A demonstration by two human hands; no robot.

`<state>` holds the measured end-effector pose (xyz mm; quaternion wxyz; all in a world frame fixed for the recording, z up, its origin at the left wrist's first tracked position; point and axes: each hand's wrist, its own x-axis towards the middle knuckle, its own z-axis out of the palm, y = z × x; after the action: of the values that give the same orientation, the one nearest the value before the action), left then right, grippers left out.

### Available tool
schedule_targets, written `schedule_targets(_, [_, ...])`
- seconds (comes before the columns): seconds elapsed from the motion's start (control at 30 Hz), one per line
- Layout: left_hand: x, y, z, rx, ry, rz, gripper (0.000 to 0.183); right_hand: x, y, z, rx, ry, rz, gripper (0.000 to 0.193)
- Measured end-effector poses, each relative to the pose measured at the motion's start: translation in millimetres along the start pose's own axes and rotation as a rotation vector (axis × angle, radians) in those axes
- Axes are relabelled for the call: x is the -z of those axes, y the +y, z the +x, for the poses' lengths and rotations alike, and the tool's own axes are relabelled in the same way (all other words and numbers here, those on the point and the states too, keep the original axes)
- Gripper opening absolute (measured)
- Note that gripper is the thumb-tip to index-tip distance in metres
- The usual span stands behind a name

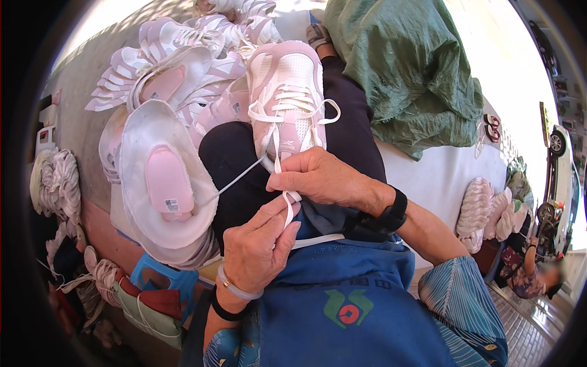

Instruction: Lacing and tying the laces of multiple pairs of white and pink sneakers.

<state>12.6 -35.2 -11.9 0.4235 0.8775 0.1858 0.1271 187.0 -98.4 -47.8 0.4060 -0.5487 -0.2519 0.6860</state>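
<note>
A white and pink sneaker rests on my lap, toe pointing away from me. Its white shoelace runs through the upper eyelets, with loose loops at both sides. Just below the shoe opening, my right hand pinches the lace between thumb and fingers. Nearer to me, my left hand grips the same lace lower down, and a strand of it curves over the fingers. A thin pale rod or cord slants from the shoe toward the left; its far end lies by a pink insole.
White shoe uppers are stacked at my left, with more pink and white shoes behind. A blue plastic stool stands lower left. Green sacking fills the far right. More shoes and a seated person are at the right.
</note>
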Motion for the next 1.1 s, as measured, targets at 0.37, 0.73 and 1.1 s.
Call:
schedule_targets(0.37, [27.3, -32.3, 14.9, 0.391, 0.206, -0.205, 0.038, 56.0, -14.4, -41.1, 0.204, 0.039, 0.711, 0.016])
schedule_targets(0.73, [26.2, -49.9, 50.2, 0.512, 0.427, -1.098, 0.026, 90.4, 48.3, -68.6, -0.111, 0.573, 0.114, 0.028])
schedule_targets(1.1, [44.5, -54.8, 64.3, 0.247, 0.55, -1.252, 0.034, 86.6, 53.9, -60.9, 0.097, 0.729, -0.336, 0.031])
